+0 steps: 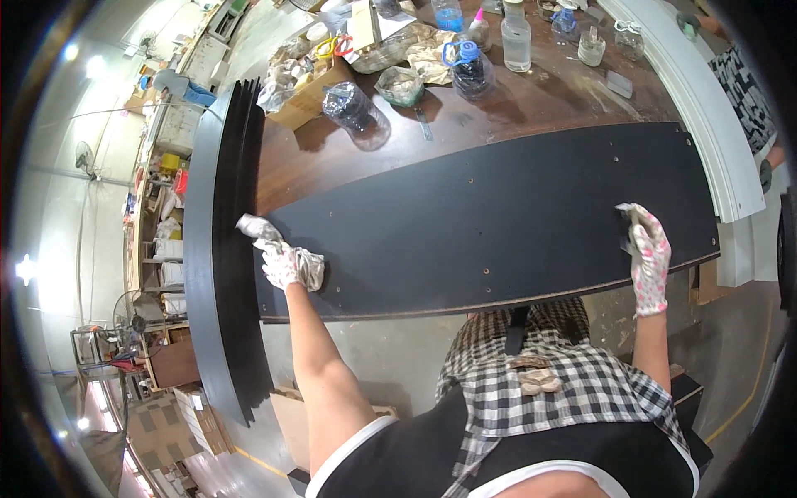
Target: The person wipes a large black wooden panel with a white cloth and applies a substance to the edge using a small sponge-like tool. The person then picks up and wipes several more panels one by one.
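Note:
A long black board (398, 224) with several small holes lies across the table in front of me. My left hand (281, 264), in a white glove with pink spots, is closed on a crumpled pale rag (310, 270) over the board's left end. Part of the rag sticks out past the fingers toward the board's left edge. Over the right end is my right hand (650, 253), gloved the same way. Its fingers are closed around a small flat greyish thing (624, 212), mostly hidden by the glove; its kind cannot be made out.
Black panels (217, 249) stand along the left side. On the brown table (531, 108) behind the board are a cardboard box (311, 100), a dark jar (357, 116), a blue-capped bottle (471, 70) and a clear bottle (515, 41). White panels (706, 116) run along the right, with another person beyond.

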A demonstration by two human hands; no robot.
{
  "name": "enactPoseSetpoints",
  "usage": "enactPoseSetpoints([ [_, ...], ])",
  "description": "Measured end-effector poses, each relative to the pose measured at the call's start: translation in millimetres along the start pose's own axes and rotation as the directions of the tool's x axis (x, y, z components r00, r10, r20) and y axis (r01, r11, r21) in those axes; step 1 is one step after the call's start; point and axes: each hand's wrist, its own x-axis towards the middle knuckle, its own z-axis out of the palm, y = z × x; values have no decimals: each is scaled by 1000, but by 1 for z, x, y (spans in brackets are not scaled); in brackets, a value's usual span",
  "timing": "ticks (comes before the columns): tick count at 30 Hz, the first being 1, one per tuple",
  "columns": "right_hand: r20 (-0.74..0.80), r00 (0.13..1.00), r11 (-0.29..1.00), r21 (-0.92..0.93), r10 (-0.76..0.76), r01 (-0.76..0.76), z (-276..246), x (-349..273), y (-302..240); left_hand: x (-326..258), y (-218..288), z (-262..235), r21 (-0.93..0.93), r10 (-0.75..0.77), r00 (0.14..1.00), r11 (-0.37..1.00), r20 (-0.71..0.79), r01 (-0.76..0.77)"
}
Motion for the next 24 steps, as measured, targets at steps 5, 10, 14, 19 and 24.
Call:
enactPoseSetpoints([
  [5,-153,988,997,-66,16,-27,-15,-13,-6,-145,168,16,-215,795,601,575,-79,-789],
  [10,-177,983,999,-14,-43,41,-7,-14,-27,-304,243,-44,-380,988,137,155,72,-912],
  [14,-335,942,998,-56,-32,14,-50,-40,-18,-281,259,-9,-346,964,107,190,243,-919],
  [19,-501,865,996,-66,13,-53,-60,-82,-12,-354,385,53,-541,975,-168,-64,146,-838],
  [24,-552,833,997,-50,25,-63,-80,-98,0,-507,364,12,-701,822,-566,-441,-65,-561],
])
